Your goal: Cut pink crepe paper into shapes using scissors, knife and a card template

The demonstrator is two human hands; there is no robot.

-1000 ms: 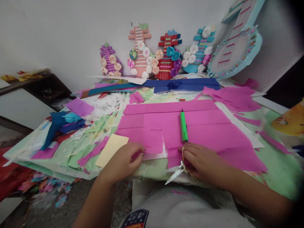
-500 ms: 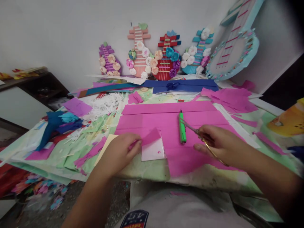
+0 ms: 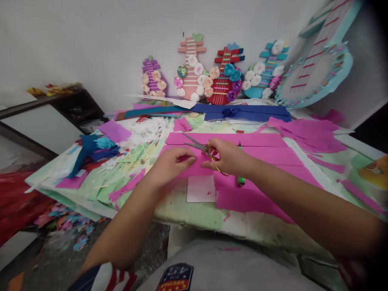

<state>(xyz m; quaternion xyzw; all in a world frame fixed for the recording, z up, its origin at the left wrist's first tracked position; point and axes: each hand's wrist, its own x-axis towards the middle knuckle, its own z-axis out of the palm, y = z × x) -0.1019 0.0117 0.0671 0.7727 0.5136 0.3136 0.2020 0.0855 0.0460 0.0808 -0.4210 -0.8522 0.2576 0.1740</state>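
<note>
A person's right hand closes around the handles of open scissors above pink paper — the left hand curls nearby, its pinch unclear.

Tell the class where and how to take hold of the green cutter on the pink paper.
Grip the near green end of the cutter, coming from the near side. It lies flat on the pink paper, dark pointed tip facing away, so fingers should stay clear of it; the right forearm blocks its middle from above.

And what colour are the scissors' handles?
Gold, on the scissors; the head view shows it.
</note>
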